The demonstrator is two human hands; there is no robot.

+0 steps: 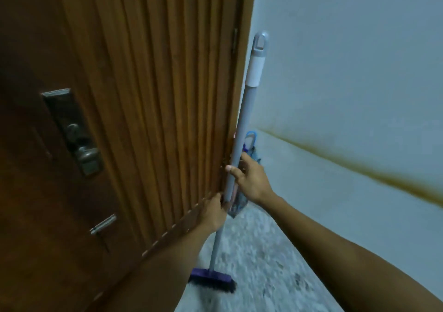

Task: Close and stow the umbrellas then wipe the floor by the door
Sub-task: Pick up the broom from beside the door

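Observation:
A long grey pole [242, 119] with a white sleeve and grey hanging cap stands nearly upright by the door's hinge side. Its purple brush head [212, 278] rests on the speckled floor [259, 251]. My right hand [249, 179] grips the pole at mid-height. My left hand [214, 212] holds it just below. A folded umbrella [250, 143] with a blue loop and patterned fabric leans in the corner behind the pole, partly hidden by my right hand.
A ribbed brown wooden door [143, 95] fills the left, with a metal lever handle and lock plate [81, 143]. A pale wall [347, 71] with a brown stain streak [383, 175] bounds the right side. The floor strip between them is narrow.

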